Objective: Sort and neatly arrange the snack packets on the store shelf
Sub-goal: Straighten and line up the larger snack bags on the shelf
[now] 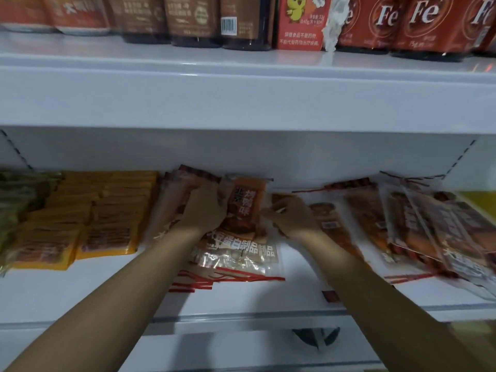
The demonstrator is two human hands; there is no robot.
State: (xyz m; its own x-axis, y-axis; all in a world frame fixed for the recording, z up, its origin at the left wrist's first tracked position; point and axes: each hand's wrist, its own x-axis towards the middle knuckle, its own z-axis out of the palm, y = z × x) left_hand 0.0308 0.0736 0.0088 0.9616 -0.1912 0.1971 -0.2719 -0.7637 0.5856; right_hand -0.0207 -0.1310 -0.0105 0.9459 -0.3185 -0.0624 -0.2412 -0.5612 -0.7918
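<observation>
Both my hands reach deep onto the white shelf (241,296). My left hand (204,209) grips the left side of a red-brown snack packet (245,204) with white characters, which lies on top of a stack of like packets (233,253). My right hand (291,214) holds the packet's right edge with curled fingers. To the left lie tidy rows of yellow packets (91,224). To the right, more red-brown packets (418,226) lie loosely fanned and overlapping.
Green packets (10,210) sit at the far left edge and a yellow item (480,202) at the far right. The upper shelf (241,84) overhangs, carrying dark jars (193,20) and red "Fe" containers (426,25). A small red tag (330,296) lies near the shelf's front.
</observation>
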